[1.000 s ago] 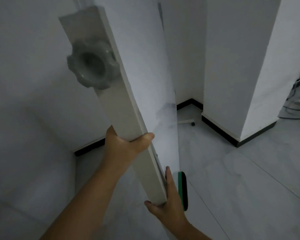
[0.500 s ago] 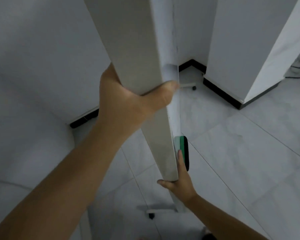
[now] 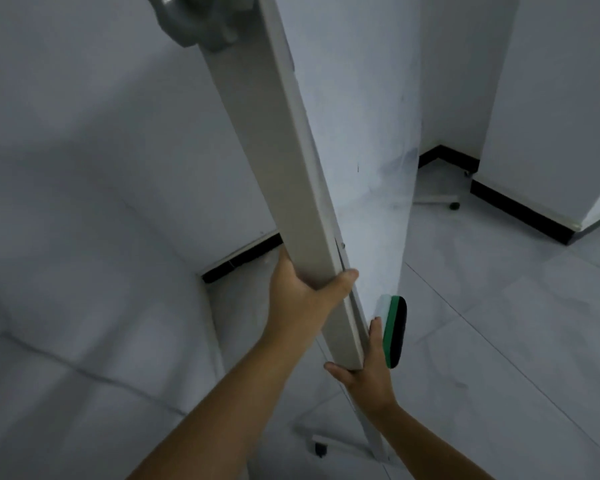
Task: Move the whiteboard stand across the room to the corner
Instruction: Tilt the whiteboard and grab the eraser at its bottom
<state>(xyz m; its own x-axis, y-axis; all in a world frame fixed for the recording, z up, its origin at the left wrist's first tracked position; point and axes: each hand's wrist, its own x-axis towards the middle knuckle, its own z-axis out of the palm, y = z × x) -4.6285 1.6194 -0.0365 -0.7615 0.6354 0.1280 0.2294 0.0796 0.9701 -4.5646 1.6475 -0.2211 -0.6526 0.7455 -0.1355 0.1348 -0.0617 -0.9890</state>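
Note:
The whiteboard stand (image 3: 278,140) fills the middle of the view: a pale side post leaning up to the left, with a grey star knob (image 3: 194,19) at the top and the white board face (image 3: 368,126) to its right. My left hand (image 3: 302,289) is wrapped around the post about two thirds of the way down. My right hand (image 3: 364,368) grips the post's lower end and the board's edge. A green and black eraser (image 3: 395,330) clings to the board beside my right fingers. One castor foot (image 3: 321,448) shows below, another (image 3: 452,204) beyond the board.
White walls with black skirting (image 3: 239,259) close in on the left and meet at a corner (image 3: 440,152) behind the board. A white pillar (image 3: 541,109) with black skirting stands at the right. Pale floor tiles (image 3: 499,323) spread to the right.
The view has lifted and pulled back, so the knob shows again at the top. Both hands keep their hold on the post, and the stand has shifted relative to the corner.

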